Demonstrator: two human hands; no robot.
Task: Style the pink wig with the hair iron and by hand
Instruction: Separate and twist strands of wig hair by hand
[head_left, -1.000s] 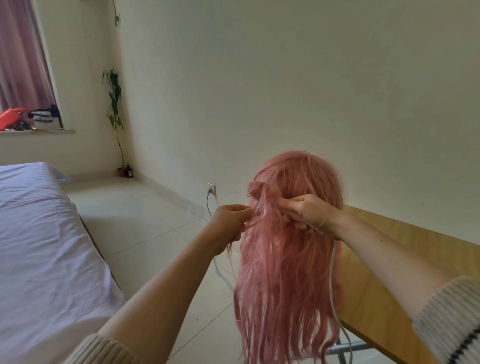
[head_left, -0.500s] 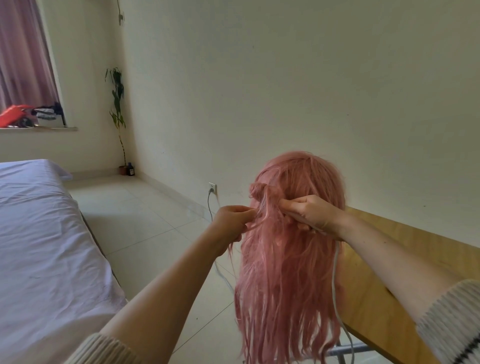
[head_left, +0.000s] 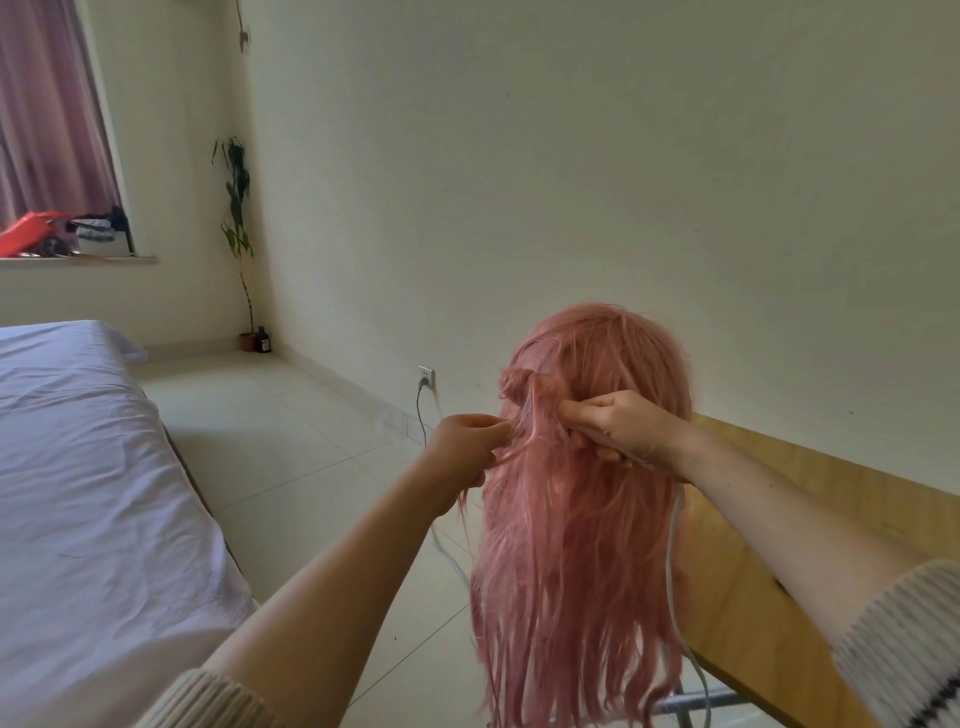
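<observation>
A wooden table (head_left: 810, 499) with a yellowish top runs along the wall at the right; its metal frame (head_left: 696, 701) shows under the near edge. A pale cord (head_left: 675, 597) hangs over that edge. The tiled floor (head_left: 291, 431) carries a bed (head_left: 78, 493) under a white sheet, and a potted plant (head_left: 236, 208) in the far corner.

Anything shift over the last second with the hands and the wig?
Almost nothing. The left hand still pinches strands at the side of the long pink wig, and the right hand still grips hair below the small twisted knot. No hold was released.
</observation>
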